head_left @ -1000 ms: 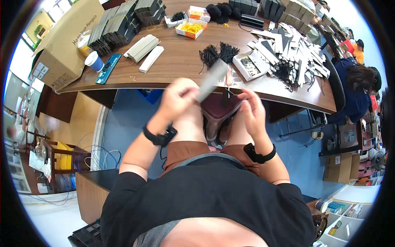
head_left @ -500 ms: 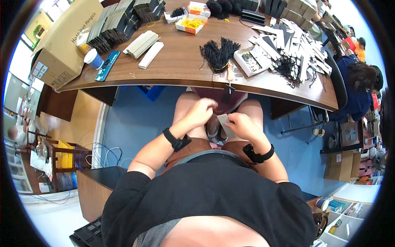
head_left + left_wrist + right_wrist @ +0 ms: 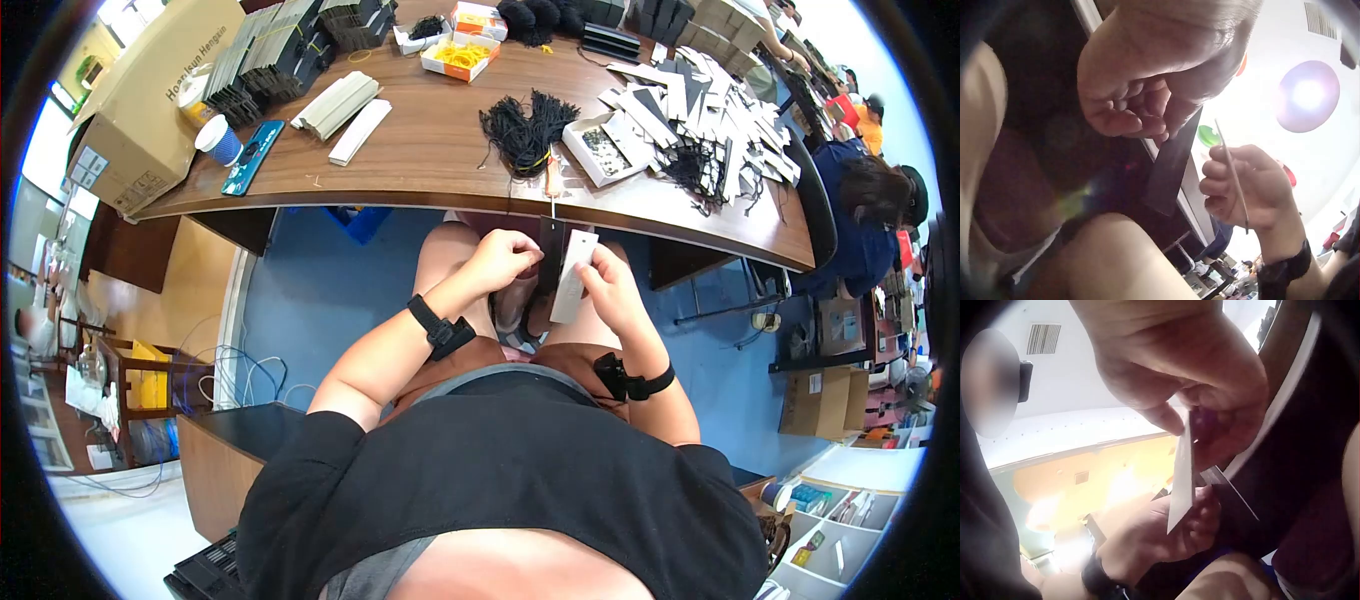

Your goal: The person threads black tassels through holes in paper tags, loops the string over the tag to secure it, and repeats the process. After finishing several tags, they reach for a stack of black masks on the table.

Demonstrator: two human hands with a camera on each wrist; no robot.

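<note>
In the head view, my left hand (image 3: 503,262) has thumb and fingertips together at the left edge of a black strip (image 3: 549,262), below the table's front edge. The left wrist view shows these fingertips (image 3: 1165,134) pinching that edge of the black strip (image 3: 1172,172). My right hand (image 3: 612,285) grips a pale grey strip (image 3: 570,290) with a small hole near its top, just right of the black one and apart from it. From the right wrist, the pale strip (image 3: 1182,481) points down from my right fingers. An orange-handled tool (image 3: 553,180) lies at the table edge above.
On the table (image 3: 420,170) are black cords (image 3: 530,135), a white box of small parts (image 3: 608,150), a heap of strips (image 3: 690,110), yellow bands (image 3: 460,55), a cup (image 3: 218,140) and a large carton (image 3: 150,120). A seated person (image 3: 850,210) is at the right.
Since the earliest frame, the pale strip has passed from my left hand to my right, which now holds it upright. My left hand has moved right to the black strip, which now shows longer.
</note>
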